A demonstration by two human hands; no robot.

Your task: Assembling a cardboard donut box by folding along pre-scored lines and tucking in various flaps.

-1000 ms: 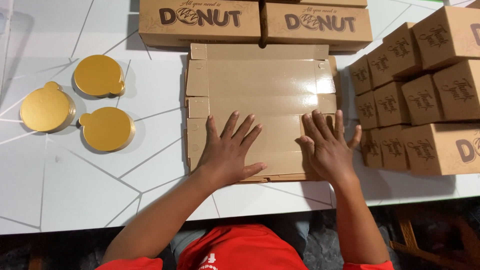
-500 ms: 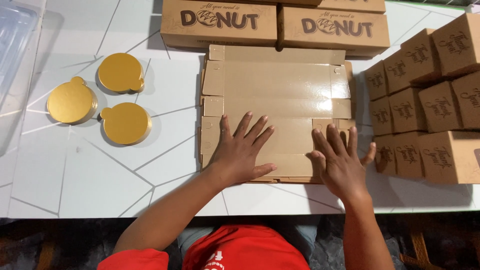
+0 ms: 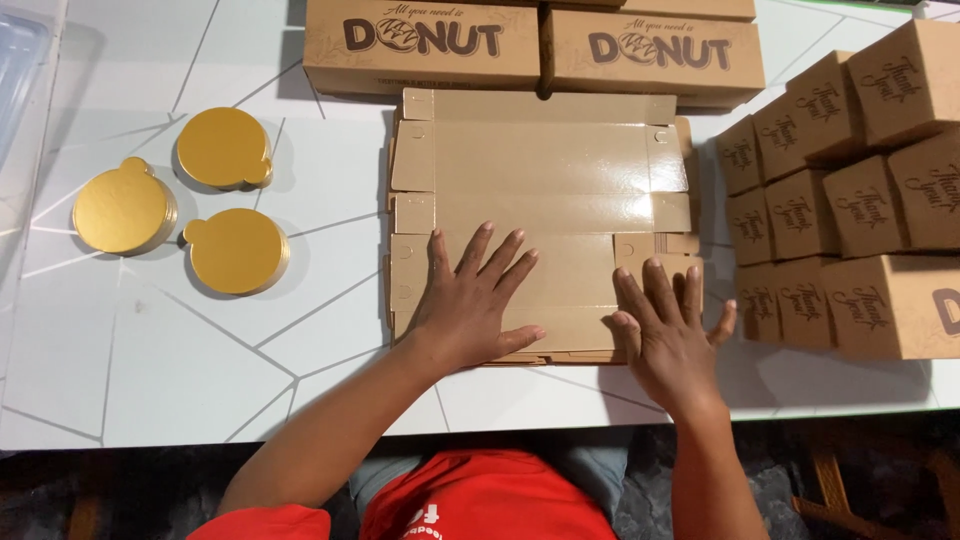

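Observation:
A stack of flat, unfolded brown cardboard box blanks (image 3: 540, 170) lies on the white table (image 3: 150, 380) in front of me. My left hand (image 3: 470, 300) rests palm down on the near part of the top blank, fingers spread. Palm down too, my right hand (image 3: 670, 335) sits at the blank's near right corner, partly over its edge. Neither hand grips anything.
Three stacks of round gold cake boards (image 3: 235, 250) lie to the left. Two long folded brown boxes (image 3: 420, 45) stand along the far edge. Several small folded brown boxes (image 3: 850, 190) are piled at the right. A clear plastic container (image 3: 20, 70) shows at the far left.
My right hand has slid toward me and to the right, onto the blank's near right corner. My left hand has stayed flat on the cardboard.

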